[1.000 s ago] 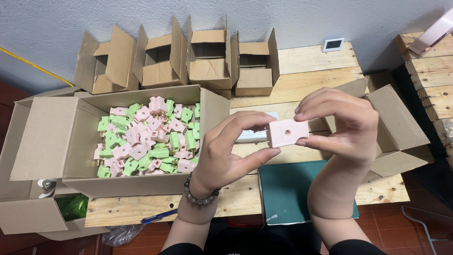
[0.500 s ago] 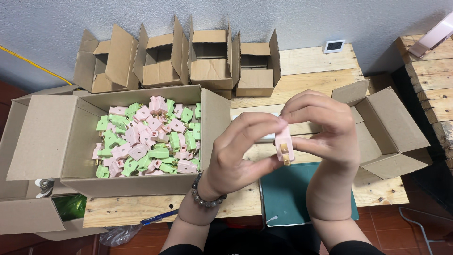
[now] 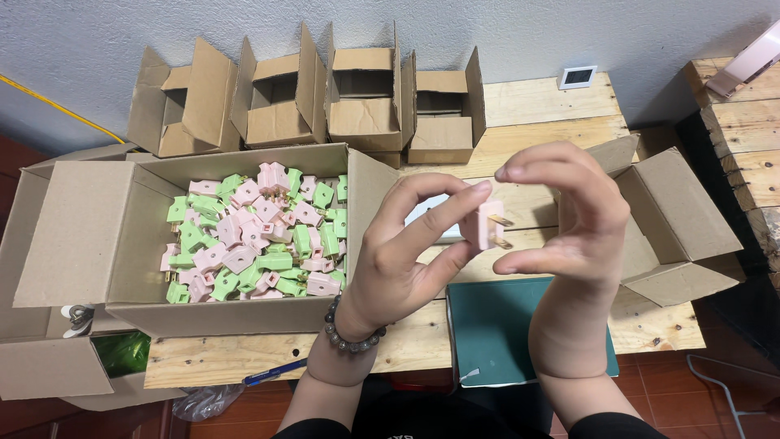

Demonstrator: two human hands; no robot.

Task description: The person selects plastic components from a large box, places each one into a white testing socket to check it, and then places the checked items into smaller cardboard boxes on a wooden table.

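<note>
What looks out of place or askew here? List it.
Nothing looks damaged or spilled. The left hand pinches a pink plug with its prongs pointing right; the right hand hovers open beside it. Pink and green plugs lie jumbled inside the large cardboard box.

Single head-worn view, steeply downward, close over the wooden table [image 3: 528,106].

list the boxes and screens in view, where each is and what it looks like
Big box: left, open brown cardboard, full of pink and green plugs.
Small boxes: back row by the wall, four, open, brown.
Right box: right of the hands, open, brown.
Screen: back right on the table, small white rectangle.
</note>
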